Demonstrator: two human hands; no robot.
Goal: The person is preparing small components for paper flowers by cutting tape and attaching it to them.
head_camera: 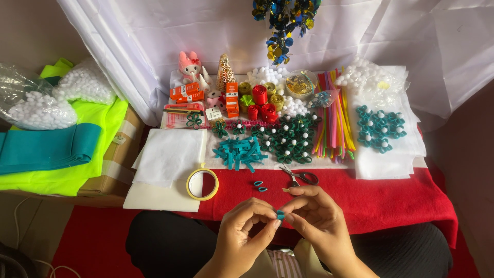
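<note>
Both hands (242,229) (316,216) pinch one upright teal ribbon loop (280,214).

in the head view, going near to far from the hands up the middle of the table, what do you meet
Left hand and right hand pinching a small teal ribbon piece → two teal loops → scissors → dark green flowers → red ribbon rolls → white pom-poms

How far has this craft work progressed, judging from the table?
Done: many green ribbon flowers with white centres, a teal group, and two folded teal loops on the red cloth. In hand: left hand and right hand pinch one teal loop. Left: a pile of cut teal strips is not yet folded.
</note>
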